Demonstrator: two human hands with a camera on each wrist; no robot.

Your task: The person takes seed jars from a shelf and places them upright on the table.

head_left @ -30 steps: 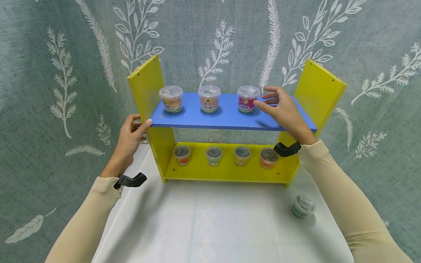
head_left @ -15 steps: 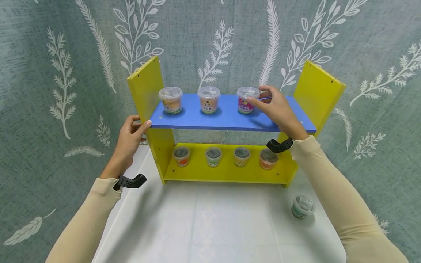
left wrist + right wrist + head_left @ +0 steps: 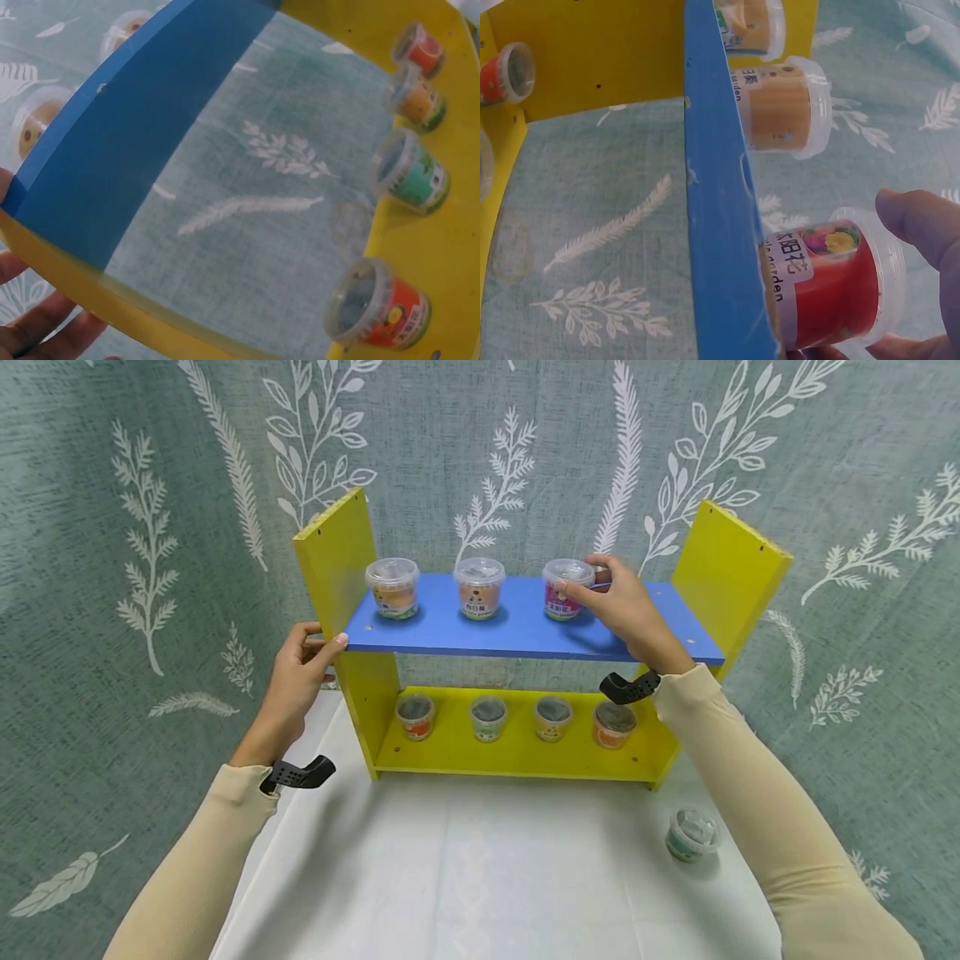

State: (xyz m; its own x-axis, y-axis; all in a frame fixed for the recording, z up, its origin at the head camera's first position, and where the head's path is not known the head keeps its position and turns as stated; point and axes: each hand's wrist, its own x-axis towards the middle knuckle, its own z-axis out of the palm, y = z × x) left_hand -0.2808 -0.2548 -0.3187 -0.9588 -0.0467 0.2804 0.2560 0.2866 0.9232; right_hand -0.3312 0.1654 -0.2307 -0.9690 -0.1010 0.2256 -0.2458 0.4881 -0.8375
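In the head view my left hand (image 3: 296,681) grips the left edge of a yellow and blue shelf (image 3: 472,637). Its thumb lies on the blue board's corner, and its fingers go behind the yellow side panel. My right hand (image 3: 632,617) holds a lidded plastic cup with a pink label (image 3: 557,603), upright on the blue board. The thumb is at the cup's front, the other fingers at its right and rear. In the right wrist view that cup (image 3: 840,281) shows a flower picture, with the thumb (image 3: 922,221) by its clear lid.
Two peach-toned cups, one at left (image 3: 393,589) and one mid-board (image 3: 479,589), share the blue board. Several more stand in a row on the yellow lower board (image 3: 517,760). One greenish cup (image 3: 692,837) stands on the white table (image 3: 525,877) at right. A patterned curtain hangs behind.
My right hand has moved left onto the pink-labelled cup, its thumb now across the front. The cup stays at about the same spot. My left hand keeps its grip on the shelf.
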